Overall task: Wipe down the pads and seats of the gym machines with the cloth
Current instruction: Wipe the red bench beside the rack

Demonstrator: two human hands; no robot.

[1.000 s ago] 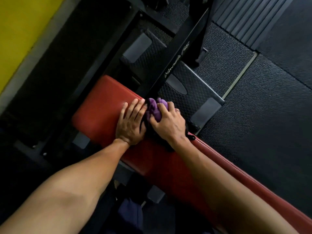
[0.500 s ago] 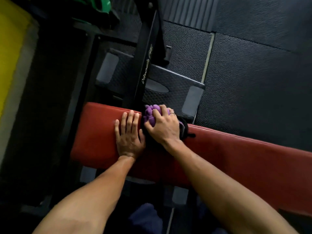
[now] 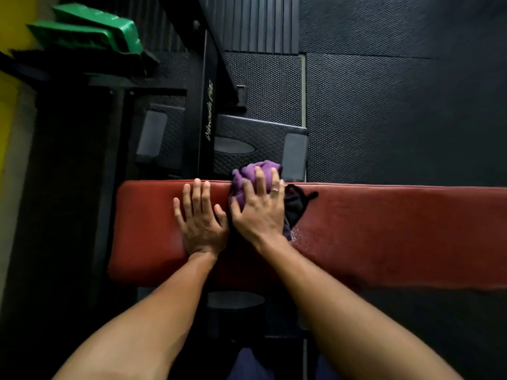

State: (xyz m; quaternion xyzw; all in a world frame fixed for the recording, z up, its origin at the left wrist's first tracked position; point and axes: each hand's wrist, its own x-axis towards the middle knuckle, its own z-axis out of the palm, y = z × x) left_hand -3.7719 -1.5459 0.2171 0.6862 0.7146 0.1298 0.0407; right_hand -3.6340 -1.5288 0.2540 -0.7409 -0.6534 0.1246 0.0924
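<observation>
A long red padded bench seat (image 3: pixel 384 231) runs across the view. My right hand (image 3: pixel 260 212) presses a bunched purple and black cloth (image 3: pixel 247 174) onto the pad near its far edge, fingers spread over the cloth. My left hand (image 3: pixel 200 218) lies flat on the pad just left of it, fingers apart, holding nothing. A wet sheen shows on the pad right of my right wrist.
A black machine frame beam (image 3: pixel 207 111) rises beyond the bench, with a black footplate (image 3: pixel 260 144) behind it. Green objects (image 3: pixel 93 31) sit on a dark rack at the upper left. Black rubber floor mats (image 3: pixel 397 105) cover the right side.
The view has swung so the bench now lies level across the frame. My right hand has pushed the cloth toward the far edge. My left hand stays flat beside it.
</observation>
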